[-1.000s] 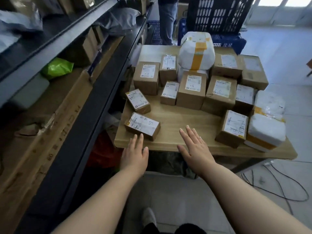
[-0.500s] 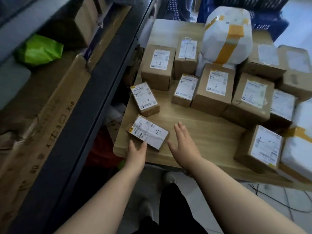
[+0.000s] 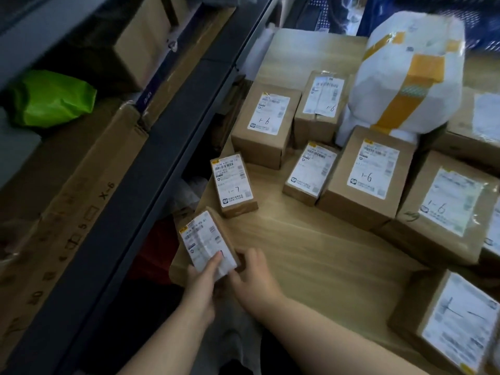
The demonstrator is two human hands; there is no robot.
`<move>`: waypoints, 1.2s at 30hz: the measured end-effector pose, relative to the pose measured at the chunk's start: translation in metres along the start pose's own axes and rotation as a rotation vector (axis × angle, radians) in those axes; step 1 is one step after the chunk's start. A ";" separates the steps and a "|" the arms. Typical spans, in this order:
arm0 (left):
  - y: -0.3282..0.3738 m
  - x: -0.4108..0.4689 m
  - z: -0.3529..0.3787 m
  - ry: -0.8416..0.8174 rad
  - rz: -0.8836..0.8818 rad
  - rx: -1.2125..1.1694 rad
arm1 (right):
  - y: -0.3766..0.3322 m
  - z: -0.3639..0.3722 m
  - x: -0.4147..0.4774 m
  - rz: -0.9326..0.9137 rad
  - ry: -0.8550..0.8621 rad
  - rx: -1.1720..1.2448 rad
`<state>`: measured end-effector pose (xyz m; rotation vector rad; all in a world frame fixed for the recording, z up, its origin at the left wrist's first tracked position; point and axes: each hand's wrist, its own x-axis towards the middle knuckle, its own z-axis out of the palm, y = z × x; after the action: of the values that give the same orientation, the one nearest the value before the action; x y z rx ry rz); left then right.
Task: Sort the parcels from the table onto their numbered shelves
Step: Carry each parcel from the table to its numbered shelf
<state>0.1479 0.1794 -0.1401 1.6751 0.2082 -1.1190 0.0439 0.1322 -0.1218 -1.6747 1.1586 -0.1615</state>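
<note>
1. Grip status: the left hand (image 3: 201, 289) is closed on the small flat parcel (image 3: 207, 243), thumb lying across the label's lower end and fingers hidden beneath. The right hand (image 3: 254, 274) bears on the parcel's right end, fingers curled at its edge; it steadies the parcel rather than carrying it, as far as can be seen.

2. Location of item: the parcel is tilted up at the near left corner of the desk (image 3: 311, 255), its far end raised and overhanging the edge towards the shelving (image 3: 173, 136). Whether its near end rests on the wood cannot be told.

3. Change noted: half a second earlier the parcel lay flat with the left hand at its near edge and the right hand open beside it, not touching. A second ago both hands were spread and empty, short of it. The pick-up has therefore been made.

4. Camera: the view has closed in and swung left; the far crates have largely dropped out of sight.

5. Meaning for the task: the handwritten number is covered by the thumb and cannot be read now. A neighbouring box marked 1-7 (image 3: 234, 184) and several marked 1-6 remain unsorted on the desk.

6. Judgement: one parcel in hand, shelf yet to be chosen; sorting is at an early stage.
</note>
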 end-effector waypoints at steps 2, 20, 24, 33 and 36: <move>0.009 -0.008 -0.004 0.021 0.134 -0.025 | -0.009 -0.004 0.004 -0.089 0.013 0.027; 0.068 0.000 0.059 -0.027 0.177 0.126 | 0.031 -0.122 0.129 0.052 0.086 -0.828; 0.067 -0.001 0.068 -0.050 0.183 0.149 | 0.029 -0.106 0.104 -0.004 0.029 -0.885; 0.059 -0.014 0.070 -0.075 0.229 0.249 | 0.037 -0.092 0.048 0.031 0.268 -0.513; 0.050 -0.020 0.067 -0.075 0.213 0.213 | 0.032 -0.103 0.058 0.263 0.257 -0.343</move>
<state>0.1298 0.1105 -0.0924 1.7909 -0.1400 -1.0692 -0.0071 0.0207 -0.1251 -1.8126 1.6629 -0.0107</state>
